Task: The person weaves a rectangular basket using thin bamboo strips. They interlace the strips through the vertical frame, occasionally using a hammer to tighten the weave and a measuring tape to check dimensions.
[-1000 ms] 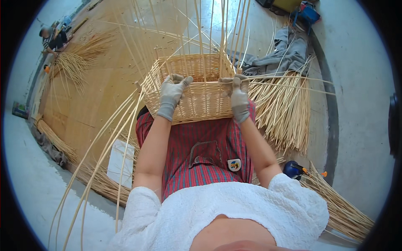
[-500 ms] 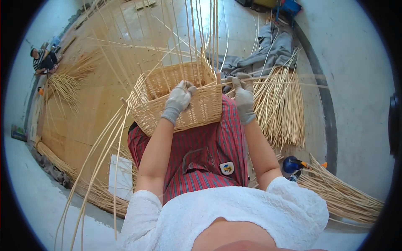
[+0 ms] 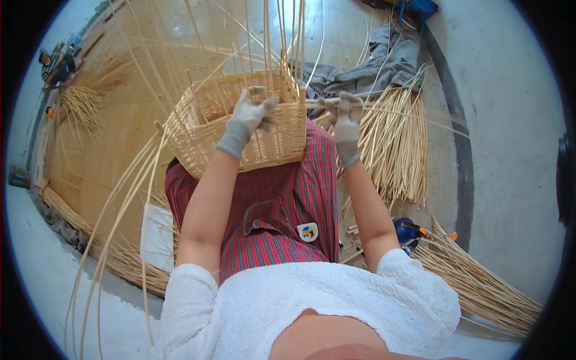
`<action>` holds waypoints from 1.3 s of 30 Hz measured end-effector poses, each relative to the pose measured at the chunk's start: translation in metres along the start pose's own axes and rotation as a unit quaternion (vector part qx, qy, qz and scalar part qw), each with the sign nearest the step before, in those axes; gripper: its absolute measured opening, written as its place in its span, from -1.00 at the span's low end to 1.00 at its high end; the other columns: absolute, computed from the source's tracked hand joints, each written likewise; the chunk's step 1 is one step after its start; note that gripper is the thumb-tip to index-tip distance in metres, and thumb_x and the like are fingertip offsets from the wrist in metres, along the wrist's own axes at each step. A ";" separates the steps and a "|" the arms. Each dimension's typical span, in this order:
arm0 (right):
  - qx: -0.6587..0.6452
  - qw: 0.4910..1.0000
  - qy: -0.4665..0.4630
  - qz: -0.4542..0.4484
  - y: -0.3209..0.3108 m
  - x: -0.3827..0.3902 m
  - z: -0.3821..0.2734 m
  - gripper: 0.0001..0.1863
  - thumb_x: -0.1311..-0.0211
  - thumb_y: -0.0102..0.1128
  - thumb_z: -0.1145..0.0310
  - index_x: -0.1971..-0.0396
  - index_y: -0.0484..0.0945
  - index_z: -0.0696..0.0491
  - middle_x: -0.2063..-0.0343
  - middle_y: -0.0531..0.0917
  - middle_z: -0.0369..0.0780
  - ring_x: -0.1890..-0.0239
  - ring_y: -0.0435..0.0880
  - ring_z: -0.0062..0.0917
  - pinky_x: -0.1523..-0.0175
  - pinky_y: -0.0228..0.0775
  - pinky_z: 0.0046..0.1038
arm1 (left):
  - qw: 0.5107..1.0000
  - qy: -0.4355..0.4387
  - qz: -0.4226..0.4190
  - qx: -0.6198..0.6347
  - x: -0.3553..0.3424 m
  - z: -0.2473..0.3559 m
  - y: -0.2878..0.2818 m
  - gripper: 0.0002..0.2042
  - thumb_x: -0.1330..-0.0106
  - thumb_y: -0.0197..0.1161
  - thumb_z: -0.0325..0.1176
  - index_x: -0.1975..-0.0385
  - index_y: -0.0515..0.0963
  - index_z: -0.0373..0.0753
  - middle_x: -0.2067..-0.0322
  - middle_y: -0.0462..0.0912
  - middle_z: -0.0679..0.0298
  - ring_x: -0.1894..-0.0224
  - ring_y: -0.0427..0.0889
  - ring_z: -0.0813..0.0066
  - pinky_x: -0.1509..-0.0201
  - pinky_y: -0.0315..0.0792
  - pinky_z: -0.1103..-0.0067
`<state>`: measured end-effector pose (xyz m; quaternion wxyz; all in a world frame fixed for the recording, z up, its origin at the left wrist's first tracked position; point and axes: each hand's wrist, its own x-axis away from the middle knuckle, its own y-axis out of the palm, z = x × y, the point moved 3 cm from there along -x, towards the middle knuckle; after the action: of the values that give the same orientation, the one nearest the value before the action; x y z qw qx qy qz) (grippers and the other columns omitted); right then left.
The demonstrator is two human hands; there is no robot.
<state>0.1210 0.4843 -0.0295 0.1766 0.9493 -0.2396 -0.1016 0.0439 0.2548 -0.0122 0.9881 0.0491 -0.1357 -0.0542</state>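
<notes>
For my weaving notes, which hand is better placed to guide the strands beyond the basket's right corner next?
Probably the right hand: it is at those strands, while the left hand is over the near wall of the wicker basket.

"What's on the hands, from where you sit?"
"On my feed, the left hand (image 3: pixel 246 115) and right hand (image 3: pixel 345 125) wear pale gloves with grey cuffs (image 3: pixel 233 140)."
"And behind them?"
"I see bare forearms (image 3: pixel 207 204), then a white, short-sleeved, textured shirt (image 3: pixel 336 291). Inward from the right hand, red striped cloth (image 3: pixel 282 251) carries a white badge (image 3: pixel 308 232), blue and yellow inside."
</notes>
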 end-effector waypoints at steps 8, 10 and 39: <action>0.270 0.959 -0.083 -0.006 -0.010 -0.008 -0.001 -0.80 -0.37 0.13 0.41 0.08 0.59 0.10 0.24 0.73 -0.17 0.30 0.74 -0.40 0.28 0.56 -0.35 | 0.993 0.081 0.089 -0.021 0.012 0.000 0.006 -0.68 -0.23 0.50 -0.22 0.29 0.52 -0.27 0.45 0.62 0.24 0.70 0.50 0.54 0.67 0.37 0.55; 0.529 0.838 -0.077 -0.113 -0.039 -0.003 -0.010 -0.76 -0.45 0.04 0.28 0.05 0.58 0.06 0.26 0.73 -0.21 0.31 0.73 -0.45 0.27 0.56 -0.38 | 0.960 0.242 0.120 0.067 0.041 -0.009 -0.026 -0.69 -0.25 0.49 -0.25 0.19 0.56 -0.30 0.36 0.64 0.22 0.55 0.59 0.53 0.49 0.50 0.57; 0.271 0.659 -0.406 -0.573 0.302 0.180 -0.052 -0.68 -0.03 0.20 0.50 0.16 0.58 -0.08 0.38 0.64 -0.24 0.32 0.68 -0.32 0.22 0.58 -0.28 | 0.837 0.384 0.221 -0.320 0.152 -0.026 -0.267 -0.61 -0.53 0.10 -0.11 -0.11 0.47 -0.31 0.44 0.57 0.28 0.35 0.58 0.46 0.08 0.53 0.44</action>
<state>0.1639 0.1620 0.1145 -0.2961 0.7692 0.2865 -0.4884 0.1714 -0.0261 -0.0267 0.9072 -0.2838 0.2726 0.1489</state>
